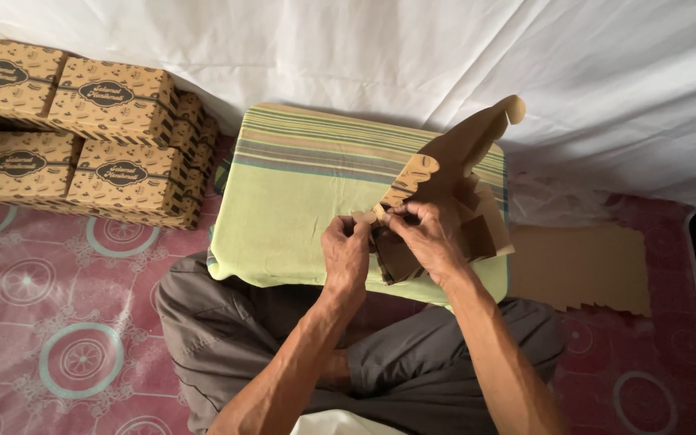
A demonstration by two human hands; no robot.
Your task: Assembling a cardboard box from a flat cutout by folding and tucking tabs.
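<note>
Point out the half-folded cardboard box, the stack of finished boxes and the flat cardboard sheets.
Half-folded cardboard box (454,165): head view, raised flap.
Stack of finished boxes (114,133): head view, front face.
Flat cardboard sheets (582,266): head view, top sheet's middle.

Half-folded cardboard box (445,201) is sitting on cushion (300,193), right half. Stacked finished boxes (82,137) are lying left of cushion. Flat cardboard blanks (582,266) are lying on floor mat (58,322), right of cushion.

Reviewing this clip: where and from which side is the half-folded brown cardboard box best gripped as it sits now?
Probably at its near lower corner, from the person's side. The cardboard box rests tilted on the green striped cushion, its long scalloped flap raised and floppy, so the folded corner is the stiffest part. Both the left hand and right hand pinch it there.
</note>
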